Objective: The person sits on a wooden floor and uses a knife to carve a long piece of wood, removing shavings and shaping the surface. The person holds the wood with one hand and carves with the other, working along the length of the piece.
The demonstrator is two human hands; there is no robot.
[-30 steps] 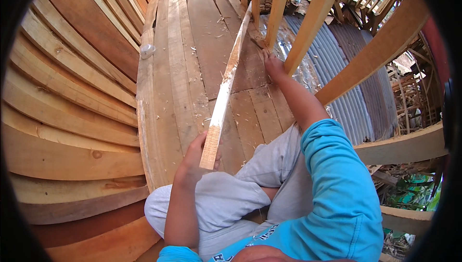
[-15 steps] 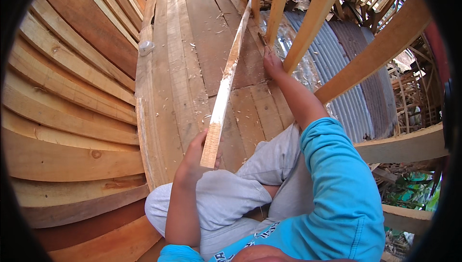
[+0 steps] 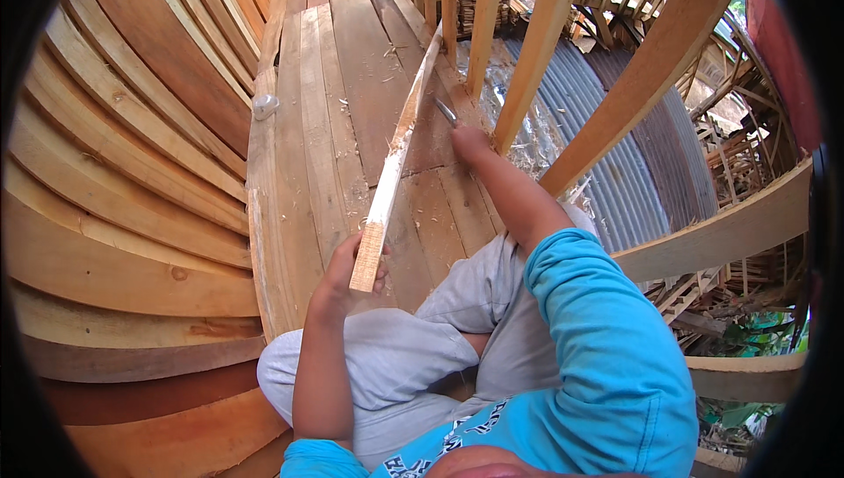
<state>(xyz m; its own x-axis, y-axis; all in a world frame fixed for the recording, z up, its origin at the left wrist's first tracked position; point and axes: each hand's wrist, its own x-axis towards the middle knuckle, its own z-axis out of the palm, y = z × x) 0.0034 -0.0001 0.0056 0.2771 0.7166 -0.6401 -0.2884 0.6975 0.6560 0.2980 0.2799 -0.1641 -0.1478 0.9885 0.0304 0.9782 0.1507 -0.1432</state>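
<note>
My left hand (image 3: 341,269) is closed around the near end of a long squared wooden strip (image 3: 387,181). The strip slants away and tapers to a thin far end beside the upright posts; its upper face is pale and freshly shaved in places. To the right of the strip, my right hand (image 3: 473,142) is closed on a knife (image 3: 447,111), whose handle is hidden in the fist. The short metal blade shows beyond the fingers, tilted toward the strip and apart from it.
I sit cross-legged on a plank floor (image 3: 321,157) strewn with shavings. A wooden slat wall (image 3: 132,241) stands at left, with a small clear plastic item (image 3: 265,107) near it. Upright wooden posts (image 3: 532,47) line the right edge; beyond lies corrugated metal roofing (image 3: 607,144).
My right hand has come slightly nearer to me, and the knife blade has swung toward the strip. My left hand keeps its hold. The whole view has shifted a little.
</note>
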